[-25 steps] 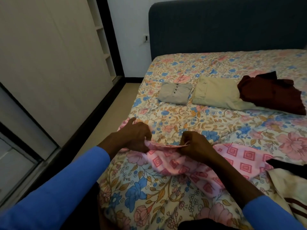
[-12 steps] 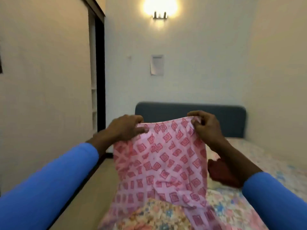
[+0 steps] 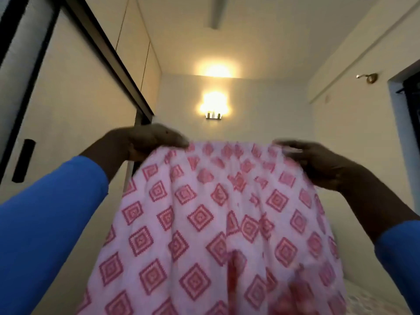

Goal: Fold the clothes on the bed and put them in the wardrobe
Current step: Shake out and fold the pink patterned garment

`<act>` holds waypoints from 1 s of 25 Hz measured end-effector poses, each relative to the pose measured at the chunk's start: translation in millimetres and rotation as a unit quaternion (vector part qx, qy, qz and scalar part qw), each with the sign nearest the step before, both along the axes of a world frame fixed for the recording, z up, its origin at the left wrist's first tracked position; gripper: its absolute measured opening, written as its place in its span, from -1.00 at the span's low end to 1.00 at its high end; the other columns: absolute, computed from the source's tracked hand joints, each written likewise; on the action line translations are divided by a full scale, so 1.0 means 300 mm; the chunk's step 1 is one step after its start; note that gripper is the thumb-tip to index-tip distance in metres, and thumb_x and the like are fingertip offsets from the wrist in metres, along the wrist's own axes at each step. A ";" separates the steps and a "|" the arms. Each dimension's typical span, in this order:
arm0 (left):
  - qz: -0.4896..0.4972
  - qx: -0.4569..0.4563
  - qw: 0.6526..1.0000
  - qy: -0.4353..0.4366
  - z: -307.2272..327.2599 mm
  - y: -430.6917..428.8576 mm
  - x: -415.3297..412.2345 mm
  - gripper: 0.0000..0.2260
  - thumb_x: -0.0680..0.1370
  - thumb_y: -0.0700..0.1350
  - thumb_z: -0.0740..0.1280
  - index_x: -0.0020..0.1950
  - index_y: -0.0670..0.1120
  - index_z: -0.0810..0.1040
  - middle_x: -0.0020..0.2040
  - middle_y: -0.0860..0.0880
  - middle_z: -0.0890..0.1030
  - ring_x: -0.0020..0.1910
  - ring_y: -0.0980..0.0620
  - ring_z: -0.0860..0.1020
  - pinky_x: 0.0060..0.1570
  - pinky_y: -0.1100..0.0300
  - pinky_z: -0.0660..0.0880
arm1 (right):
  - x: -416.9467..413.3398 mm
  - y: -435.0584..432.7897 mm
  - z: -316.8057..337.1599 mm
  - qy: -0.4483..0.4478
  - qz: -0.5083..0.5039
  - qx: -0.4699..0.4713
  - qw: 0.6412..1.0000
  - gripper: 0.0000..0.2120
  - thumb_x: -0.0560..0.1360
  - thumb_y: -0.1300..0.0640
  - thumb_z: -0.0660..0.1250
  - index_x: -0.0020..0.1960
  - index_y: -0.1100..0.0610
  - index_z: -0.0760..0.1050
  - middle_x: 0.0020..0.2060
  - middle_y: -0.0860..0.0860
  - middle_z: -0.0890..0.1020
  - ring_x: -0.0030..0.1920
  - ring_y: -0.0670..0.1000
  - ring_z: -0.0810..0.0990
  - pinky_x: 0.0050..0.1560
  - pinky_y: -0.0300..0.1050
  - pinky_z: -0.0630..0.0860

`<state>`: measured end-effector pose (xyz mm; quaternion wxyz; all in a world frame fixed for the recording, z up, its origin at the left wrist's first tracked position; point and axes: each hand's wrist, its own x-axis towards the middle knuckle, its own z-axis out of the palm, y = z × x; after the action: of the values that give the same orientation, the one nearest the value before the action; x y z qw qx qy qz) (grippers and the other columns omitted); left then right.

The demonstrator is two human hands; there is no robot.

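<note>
Pink diamond-print garment [image 3: 204, 223] was held up in the air by its gathered top edge. It hung broad and blocked nearly all of the bed [image 3: 363, 303], of which only a pale sliver showed at lower right. Left hand [image 3: 141, 142] gripped the top left corner, fingers curled over the cloth; right hand [image 3: 318, 164] pinched the top right corner. Wardrobe sliding door [image 3: 68, 98] stood left, lit wall lamp [image 3: 213, 105] beyond. Half a second before, the hands were closer together and the headboard showed; a second before, the cloth lay on the bed.

nothing here can be read; the pink cloth with red diamond print [image 3: 204, 223], mid-frame, shows only pattern, no lettering.
</note>
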<state>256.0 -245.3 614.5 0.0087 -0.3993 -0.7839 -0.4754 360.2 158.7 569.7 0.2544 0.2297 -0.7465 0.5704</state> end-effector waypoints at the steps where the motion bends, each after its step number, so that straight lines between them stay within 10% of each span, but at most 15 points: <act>1: 0.095 -0.044 0.994 0.035 -0.046 0.025 -0.028 -0.57 0.50 0.01 0.52 0.15 -0.32 0.61 -0.07 -0.22 0.70 -0.21 -0.08 0.69 -0.26 0.15 0.62 | -0.065 0.017 -0.018 0.003 -0.112 0.066 0.991 -0.80 0.62 0.26 0.35 0.20 0.24 0.66 -0.05 0.16 0.74 -0.15 0.06 0.70 -0.12 -0.09 0.64; 6: 0.330 0.087 0.935 0.102 -0.366 0.202 -0.279 -0.67 0.37 0.09 0.64 -0.21 -0.16 0.68 -0.29 -0.07 0.69 -0.28 -0.02 0.67 -0.31 0.19 0.54 | -0.365 -0.009 -0.265 -0.043 -0.337 0.114 0.934 -0.82 0.49 0.15 0.48 -0.26 0.19 0.65 -0.33 0.11 0.69 -0.33 0.03 0.64 -0.20 -0.10 0.64; 11: 0.270 0.191 0.943 -0.048 -0.989 0.440 -0.331 -0.79 0.44 -0.03 0.61 -0.15 -0.15 0.69 -0.24 -0.12 0.71 -0.25 -0.05 0.70 -0.14 -0.08 0.70 | -0.495 -0.104 -0.922 -0.185 -0.141 -0.224 0.947 -0.81 0.48 0.34 0.50 0.03 0.45 0.61 -0.15 0.29 0.69 -0.22 0.16 0.67 -0.15 0.04 0.71; 14: 0.205 0.118 0.963 -0.132 -1.472 0.564 -0.203 -0.90 0.47 -0.13 0.58 -0.15 -0.14 0.72 -0.29 -0.14 0.70 -0.33 -0.01 0.67 -0.20 -0.16 0.68 | -0.416 -0.204 -1.415 -0.247 -0.093 -0.261 0.928 -0.85 0.51 0.35 0.46 0.06 0.35 0.68 -0.09 0.30 0.73 -0.10 0.24 0.72 -0.03 0.11 0.70; 17: 0.252 0.094 0.959 -0.087 -1.783 0.641 -0.095 -0.92 0.52 0.00 0.54 -0.04 0.02 0.76 -0.23 0.12 0.73 -0.23 0.23 0.69 -0.19 0.18 0.64 | -0.365 -0.236 -1.703 -0.287 -0.070 -0.265 0.918 -0.85 0.54 0.28 0.45 0.10 0.24 0.71 -0.05 0.23 0.75 0.03 0.24 0.73 0.10 0.15 0.66; 25: 0.289 0.101 0.952 -0.028 -1.950 0.751 -0.058 -0.95 0.55 -0.09 0.50 -0.03 -0.05 0.71 -0.22 0.11 0.71 -0.22 0.24 0.67 -0.23 0.37 0.57 | -0.364 -0.146 -1.818 -0.303 -0.071 -0.223 0.924 -0.78 0.60 0.28 0.39 0.23 0.22 0.66 0.02 0.10 0.76 0.11 0.08 0.74 0.19 0.10 0.64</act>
<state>238.7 -20.1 29.5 0.1636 -0.1395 -0.8136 -0.5403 251.0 114.8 24.3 0.1006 -0.0705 -0.6560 0.7447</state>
